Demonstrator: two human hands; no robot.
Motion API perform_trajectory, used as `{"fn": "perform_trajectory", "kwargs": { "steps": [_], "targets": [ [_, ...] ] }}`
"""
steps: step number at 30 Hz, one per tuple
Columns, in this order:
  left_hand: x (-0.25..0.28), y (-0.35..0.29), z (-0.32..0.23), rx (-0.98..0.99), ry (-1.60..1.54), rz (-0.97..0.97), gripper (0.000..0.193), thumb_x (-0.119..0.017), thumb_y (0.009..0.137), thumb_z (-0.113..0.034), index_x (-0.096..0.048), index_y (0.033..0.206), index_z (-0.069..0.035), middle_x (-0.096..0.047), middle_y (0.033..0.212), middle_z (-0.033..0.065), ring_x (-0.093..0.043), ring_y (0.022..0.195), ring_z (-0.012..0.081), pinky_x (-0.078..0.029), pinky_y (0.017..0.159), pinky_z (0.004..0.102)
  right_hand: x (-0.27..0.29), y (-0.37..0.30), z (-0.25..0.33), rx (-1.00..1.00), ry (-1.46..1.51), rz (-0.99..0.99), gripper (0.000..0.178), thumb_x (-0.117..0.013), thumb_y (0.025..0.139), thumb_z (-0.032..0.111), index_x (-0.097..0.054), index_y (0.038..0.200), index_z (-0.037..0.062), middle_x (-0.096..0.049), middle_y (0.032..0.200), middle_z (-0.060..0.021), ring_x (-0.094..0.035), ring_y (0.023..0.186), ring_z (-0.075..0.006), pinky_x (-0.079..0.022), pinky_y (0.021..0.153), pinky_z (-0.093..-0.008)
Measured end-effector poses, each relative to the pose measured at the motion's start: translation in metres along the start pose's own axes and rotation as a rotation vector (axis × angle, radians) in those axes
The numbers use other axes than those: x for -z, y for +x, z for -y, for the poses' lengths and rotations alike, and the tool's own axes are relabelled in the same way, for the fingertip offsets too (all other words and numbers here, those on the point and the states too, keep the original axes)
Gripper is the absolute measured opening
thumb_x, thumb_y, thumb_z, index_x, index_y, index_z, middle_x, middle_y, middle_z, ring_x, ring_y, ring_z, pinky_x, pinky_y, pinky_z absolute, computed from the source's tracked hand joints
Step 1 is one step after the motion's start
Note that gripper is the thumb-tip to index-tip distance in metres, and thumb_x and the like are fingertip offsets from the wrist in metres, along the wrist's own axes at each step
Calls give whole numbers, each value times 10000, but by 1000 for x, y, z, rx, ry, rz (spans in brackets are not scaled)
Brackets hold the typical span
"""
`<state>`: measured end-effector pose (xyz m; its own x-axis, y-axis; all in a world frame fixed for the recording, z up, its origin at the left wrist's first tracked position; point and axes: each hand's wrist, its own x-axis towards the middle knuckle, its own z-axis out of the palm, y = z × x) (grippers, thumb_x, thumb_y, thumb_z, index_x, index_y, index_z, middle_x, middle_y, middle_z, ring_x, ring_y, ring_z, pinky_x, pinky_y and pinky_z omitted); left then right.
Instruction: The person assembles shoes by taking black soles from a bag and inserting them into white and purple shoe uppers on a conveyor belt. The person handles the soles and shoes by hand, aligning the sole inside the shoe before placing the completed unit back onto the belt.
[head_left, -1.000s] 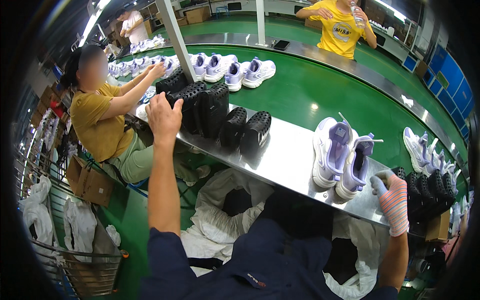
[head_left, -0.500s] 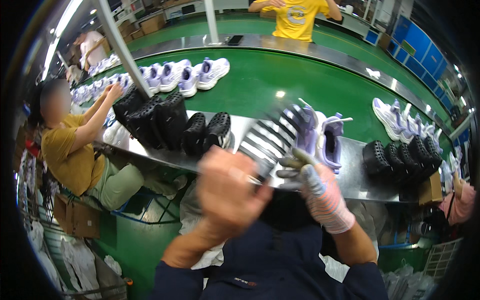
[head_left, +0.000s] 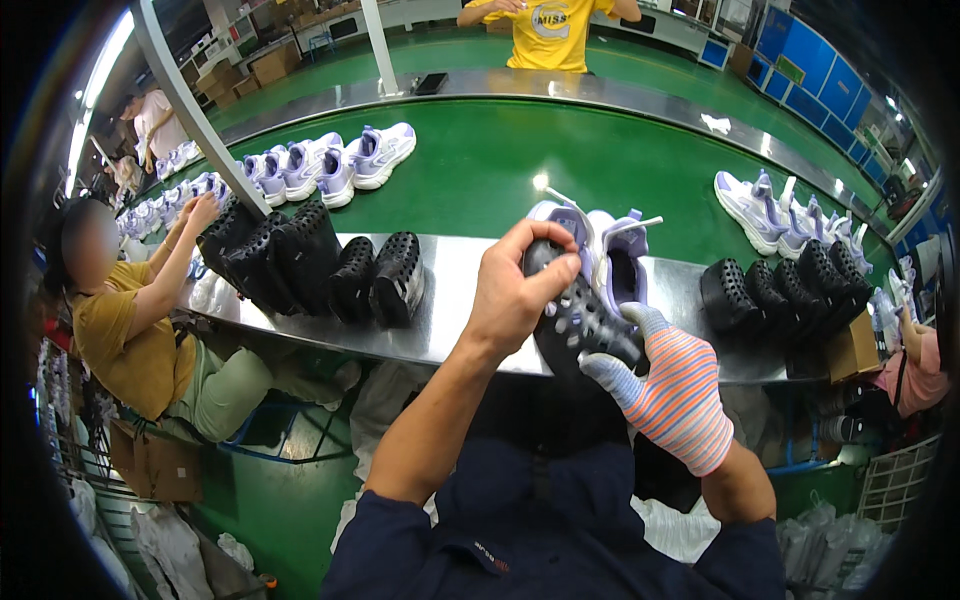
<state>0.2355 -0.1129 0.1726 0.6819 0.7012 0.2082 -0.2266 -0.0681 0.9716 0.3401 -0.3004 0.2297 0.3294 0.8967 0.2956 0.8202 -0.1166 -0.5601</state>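
Note:
Between my hands is a black shoe-shaped form (head_left: 588, 325) dotted with round holes. My bare left hand (head_left: 515, 290) grips its far end, thumb and fingers closed over the edge. My right hand (head_left: 682, 395), in a striped knitted glove, holds the near end between thumb and fingers; part of that grip is hidden. Just beyond the form, a pair of white-and-lilac sneakers stands on the metal ledge: the right sneaker (head_left: 622, 262) shows its dark opening, and the left sneaker (head_left: 560, 215) is partly covered by my left hand.
Black perforated forms stand on the metal ledge (head_left: 455, 335) at left (head_left: 375, 280) and right (head_left: 790, 295). Sneakers line the green belt at left (head_left: 335, 165) and right (head_left: 750, 215). A metal post (head_left: 190, 105) rises at left. A co-worker (head_left: 130, 330) sits left; another (head_left: 550, 35) is across the belt.
The form, earlier a blur of black and white stripes, now shows its holed surface steadily. My left hand has moved up and away to its far end. The whole view has shifted slightly.

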Motion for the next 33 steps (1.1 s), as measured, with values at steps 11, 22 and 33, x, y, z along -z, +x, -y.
{"fn": "perform_trajectory", "kwargs": {
  "steps": [11,22,33],
  "targets": [
    [-24,34,50,-239,420,-311,297,-741,968,-231,-687,1095,32,-733,986,114,-687,827,184,-565,755,318,0,42,-64,-91,-204,263,500,-728,909,488,-671,891,-8,-684,705,-227,-706,692,-420,-556,663,-495],
    [0,68,70,-81,650,22,224,-727,871,-166,-696,907,53,-704,871,276,-690,846,437,-533,784,482,-12,113,-87,-34,-407,551,507,-703,891,447,-710,799,-51,-698,750,-244,-723,758,-400,-584,737,-467],
    [25,67,93,-29,663,1,172,-714,884,-103,-740,971,44,-739,841,172,-703,814,256,-542,768,370,-61,77,-40,250,-785,527,148,-694,830,102,-687,940,3,-701,788,-177,-732,738,-338,-582,617,-433]
  ]
}}
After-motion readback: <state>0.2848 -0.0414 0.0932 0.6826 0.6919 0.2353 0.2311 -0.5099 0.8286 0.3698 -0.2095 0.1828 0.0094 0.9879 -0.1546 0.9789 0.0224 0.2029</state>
